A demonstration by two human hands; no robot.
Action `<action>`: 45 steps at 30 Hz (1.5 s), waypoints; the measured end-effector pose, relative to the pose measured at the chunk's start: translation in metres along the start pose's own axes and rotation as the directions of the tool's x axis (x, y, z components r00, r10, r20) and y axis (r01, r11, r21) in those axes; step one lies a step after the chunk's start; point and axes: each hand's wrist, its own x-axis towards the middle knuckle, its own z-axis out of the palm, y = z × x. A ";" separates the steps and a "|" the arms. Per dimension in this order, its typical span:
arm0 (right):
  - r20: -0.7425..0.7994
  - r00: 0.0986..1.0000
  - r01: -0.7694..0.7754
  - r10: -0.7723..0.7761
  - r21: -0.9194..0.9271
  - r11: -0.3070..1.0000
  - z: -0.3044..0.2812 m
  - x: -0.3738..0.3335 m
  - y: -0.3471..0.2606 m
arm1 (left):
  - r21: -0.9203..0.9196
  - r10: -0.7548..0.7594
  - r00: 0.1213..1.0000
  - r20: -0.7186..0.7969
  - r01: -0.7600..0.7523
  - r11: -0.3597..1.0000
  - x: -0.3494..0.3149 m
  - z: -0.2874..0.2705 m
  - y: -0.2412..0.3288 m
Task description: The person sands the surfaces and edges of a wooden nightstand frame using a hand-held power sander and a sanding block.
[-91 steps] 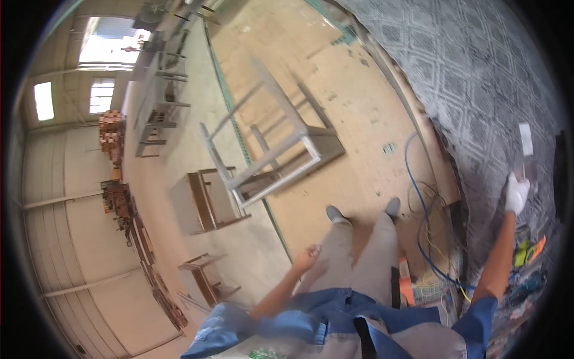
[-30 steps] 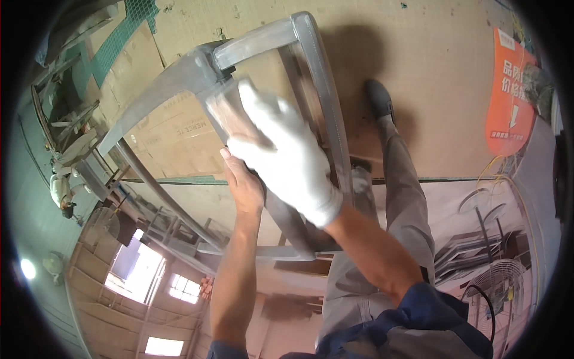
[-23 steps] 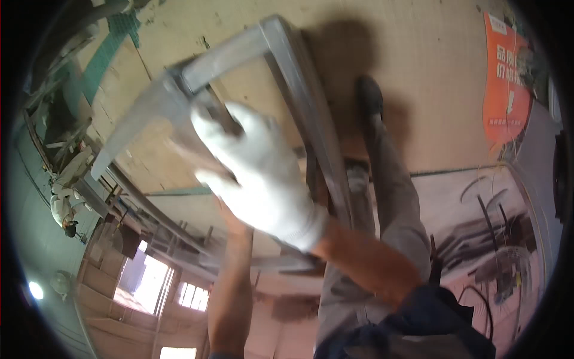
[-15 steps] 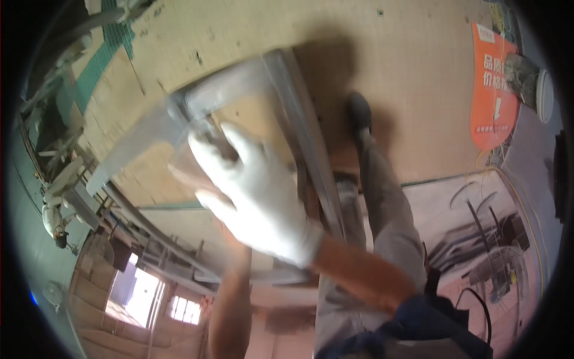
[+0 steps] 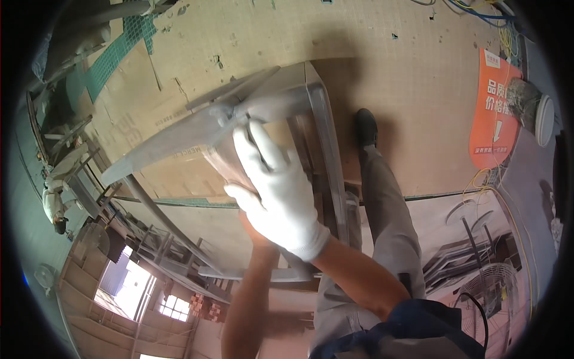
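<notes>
Gripping blurred pad (image 5: 227, 160), R hand (image 5: 281, 197) at grey frame (image 5: 179, 137), L hand (image 5: 254, 230) grip unclear; cardboard flr (image 5: 412, 107), rm windows (image 5: 124, 284)

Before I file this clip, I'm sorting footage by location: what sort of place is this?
Probably a furniture workshop: a grey chair-like frame, more frames beyond it, and a cardboard-like floor covering.
</notes>
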 end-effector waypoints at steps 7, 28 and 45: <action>-0.015 0.997 -0.082 0.081 -0.091 0.992 0.004 0.003 -0.003 | 0.045 -0.035 0.999 -0.018 0.035 0.998 -0.008 0.002 0.007; 0.097 0.995 0.045 -0.013 -0.334 0.941 0.006 -0.011 -0.024 | 0.045 -0.057 0.998 -0.032 0.058 0.997 -0.010 0.003 0.016; -0.018 1.000 -0.016 0.017 0.041 0.999 0.017 -0.079 0.015 | 0.109 0.002 0.991 0.137 -0.018 0.994 0.000 -0.015 -0.003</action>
